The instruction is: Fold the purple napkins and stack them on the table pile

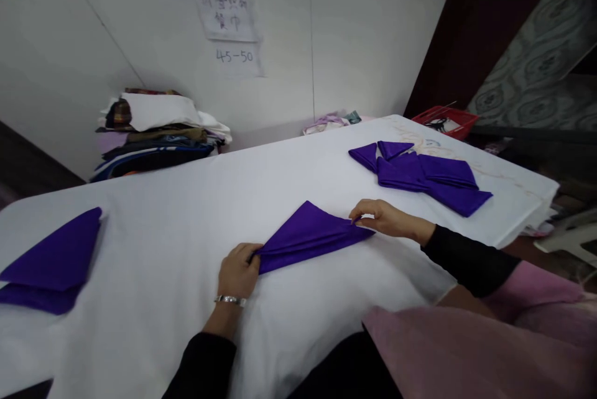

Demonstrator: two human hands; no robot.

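A purple cloth napkin (308,234) lies on the white-covered table in front of me, folded into a flat triangle with a layered lower edge. Its left corner is pinched in my left hand (239,270), which wears a silver bracelet at the wrist. At the other end, my right hand (377,217) grips the upper layer near the right corner between thumb and fingers, and a purple tip sticks out below it. Both hands are closed on the cloth. Part of each corner is hidden under the fingers.
Several folded purple napkins (426,175) lie at the back right. Another folded purple napkin (56,262) is at the far left. A stack of folded cloths (158,128) rises behind the table (177,212), against the wall. A red basket (459,120) stands beyond the right end.
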